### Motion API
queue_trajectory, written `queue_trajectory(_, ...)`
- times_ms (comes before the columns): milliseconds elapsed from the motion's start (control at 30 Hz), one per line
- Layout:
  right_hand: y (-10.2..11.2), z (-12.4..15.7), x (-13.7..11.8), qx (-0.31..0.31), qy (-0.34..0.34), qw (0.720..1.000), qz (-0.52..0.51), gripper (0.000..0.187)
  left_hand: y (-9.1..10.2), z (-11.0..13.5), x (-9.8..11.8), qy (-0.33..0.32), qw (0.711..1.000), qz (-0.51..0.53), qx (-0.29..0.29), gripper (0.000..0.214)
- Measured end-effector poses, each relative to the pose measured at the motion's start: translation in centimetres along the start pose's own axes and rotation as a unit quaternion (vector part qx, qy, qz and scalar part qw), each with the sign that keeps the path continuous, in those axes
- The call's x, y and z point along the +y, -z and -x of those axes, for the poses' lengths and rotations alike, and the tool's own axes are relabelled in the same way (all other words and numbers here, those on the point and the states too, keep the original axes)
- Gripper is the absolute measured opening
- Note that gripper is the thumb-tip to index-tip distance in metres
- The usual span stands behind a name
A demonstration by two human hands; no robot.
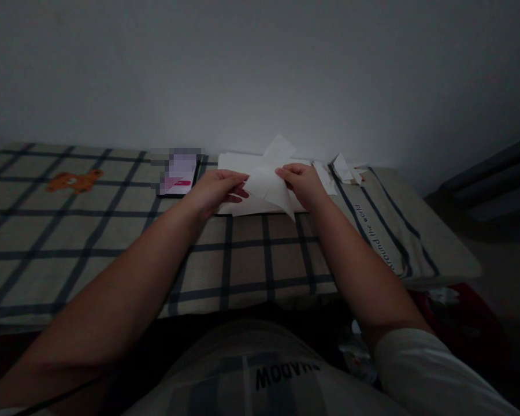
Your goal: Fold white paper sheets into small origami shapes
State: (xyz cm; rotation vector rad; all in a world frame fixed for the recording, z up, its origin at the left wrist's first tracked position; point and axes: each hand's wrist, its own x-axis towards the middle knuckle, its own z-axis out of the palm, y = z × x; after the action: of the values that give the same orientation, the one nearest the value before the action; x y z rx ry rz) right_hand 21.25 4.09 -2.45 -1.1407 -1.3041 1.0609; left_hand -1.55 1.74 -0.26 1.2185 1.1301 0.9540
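Note:
A folded white sheet of paper [269, 186] is held up between both hands above the checked cloth [112, 231]. My left hand [214, 190] pinches its left edge. My right hand [301, 182] grips its upper right edge with curled fingers. One pointed corner of the sheet hangs down toward me. Under the hands lies a flat stack of white paper [236, 163] by the wall.
A phone [178, 175] with a lit screen lies left of the paper. Folded paper scraps [344, 169] sit at the right near the wall. An orange bear print [73, 181] marks the cloth at far left. The surface's right edge drops toward dark clutter on the floor.

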Motion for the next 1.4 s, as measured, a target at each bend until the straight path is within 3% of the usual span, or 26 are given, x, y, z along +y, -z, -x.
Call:
queue_trajectory(367,-0.3,0.0,0.0,0.003,0.005,0.999,-0.041,0.024,-0.2,0.1,-0.2,0.035,0.999,-0.003,-0.019,0.01)
queue_trajectory(633,-0.5,0.1,-0.3,0.007,-0.002,1.0,-0.028,0.022,-0.9,0.2,0.0,-0.084,0.98,-0.174,0.047,0.014)
queue_trajectory(967,0.0,-0.3,0.3,0.042,0.005,0.999,-0.031,0.025,-0.2,-0.3,-0.9,-0.066,0.995,-0.071,-0.026,0.023)
queue_trajectory(1167,-0.2,-0.3,0.3,0.019,0.001,0.999,-0.049,0.028,-0.5,0.2,-0.2,-0.036,0.996,-0.084,0.015,0.015)
queue_trajectory(1400,-0.6,0.1,-0.1,-0.024,-0.04,0.993,-0.105,0.035,-0.6,-0.4,-0.4,-0.067,0.994,-0.076,0.051,0.015)
